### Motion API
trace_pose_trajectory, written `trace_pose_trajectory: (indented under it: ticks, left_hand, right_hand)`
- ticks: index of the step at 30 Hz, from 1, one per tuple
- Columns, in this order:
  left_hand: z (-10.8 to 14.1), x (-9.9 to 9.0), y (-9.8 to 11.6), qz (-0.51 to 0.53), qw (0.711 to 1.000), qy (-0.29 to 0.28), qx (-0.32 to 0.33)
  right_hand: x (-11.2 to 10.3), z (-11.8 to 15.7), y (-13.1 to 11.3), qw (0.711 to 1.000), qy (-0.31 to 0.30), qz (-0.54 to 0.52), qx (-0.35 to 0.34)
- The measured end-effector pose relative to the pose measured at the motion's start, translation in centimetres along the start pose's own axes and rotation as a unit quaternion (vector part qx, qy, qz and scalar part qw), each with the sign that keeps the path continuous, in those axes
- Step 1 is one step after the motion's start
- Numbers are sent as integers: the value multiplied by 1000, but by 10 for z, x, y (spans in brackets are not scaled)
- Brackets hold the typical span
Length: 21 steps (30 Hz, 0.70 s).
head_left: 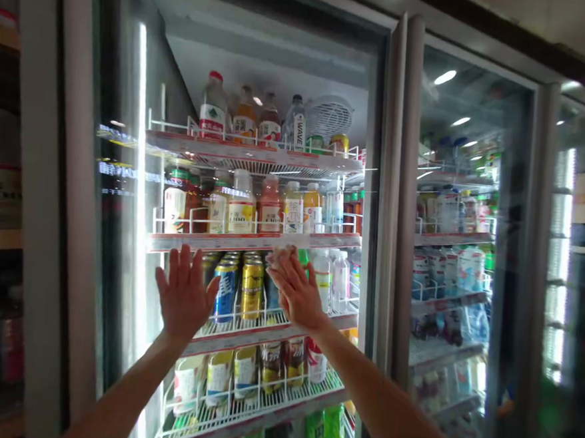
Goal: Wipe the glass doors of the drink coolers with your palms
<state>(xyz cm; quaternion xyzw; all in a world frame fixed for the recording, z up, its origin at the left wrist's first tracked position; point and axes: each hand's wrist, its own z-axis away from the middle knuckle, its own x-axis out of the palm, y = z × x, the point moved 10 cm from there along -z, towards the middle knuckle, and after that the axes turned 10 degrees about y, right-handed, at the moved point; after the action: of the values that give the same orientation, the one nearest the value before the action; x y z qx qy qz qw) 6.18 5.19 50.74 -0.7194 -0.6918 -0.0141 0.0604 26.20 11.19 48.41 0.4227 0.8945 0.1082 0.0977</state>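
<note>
Hands (185,298) up, right one (301,296) aslant

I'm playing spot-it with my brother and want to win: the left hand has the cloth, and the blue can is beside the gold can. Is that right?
Not quite: it's the right hand that has the cloth, under its fingertips, as the head view shows. The blue can is beside the gold can, just as you said.
</note>
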Motion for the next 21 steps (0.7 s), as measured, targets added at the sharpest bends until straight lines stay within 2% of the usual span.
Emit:
trace_pose_trajectory:
  ticks: [1,2,5,6,7,9,12,13,14,15,16,18,19,20,21]
  left_hand:
    - [0,0,0,1,1000,-1,1]
    - [1,0,0,1,1000,-2,2]
    - [5,1,1,0,1000,-7,2]
    - [7,2,1,0,1000,-10,0]
    - [8,3,1,1,1000,-14,-2]
    - [9,4,-1,8,1000,-17,-7]
    - [9,3,-2,17,1000,-12,-3]
    - [9,2,-3,17,1000,-9,2]
    - [10,2,-2,16,1000,-8,8]
    - [12,2,-2,15,1000,-8,14]
    - [14,1,-1,14,1000,-10,19]
    - [18,1,0,15,1000,-11,21]
    - [20,1,0,16,1000,-10,19]
    - [22,1,0,17,1000,-8,17]
    - [23,1,-1,18,1000,-6,15]
  right_hand:
    - [-1,7,3,1000,-8,5,-7]
    - [-8,13,17,1000,2,22,13]
    - [-41,35,85,977,95,108,160]
    - [-49,40,98,964,121,129,199]
    - [-52,44,101,956,134,138,220]
    - [-41,41,77,968,110,115,197]
    - [-10,35,8,999,7,28,43]
    - [-6,38,-4,1000,-15,8,5]
    - [-6,40,-4,1000,-20,0,-6]
    - [-11,43,9,1000,-7,6,13]
    - [-20,45,32,998,22,26,58]
    - [-43,54,84,976,100,84,174]
    - [-51,58,101,961,131,108,218]
    - [-55,61,108,951,150,120,242]
    - [-54,61,104,949,153,121,246]
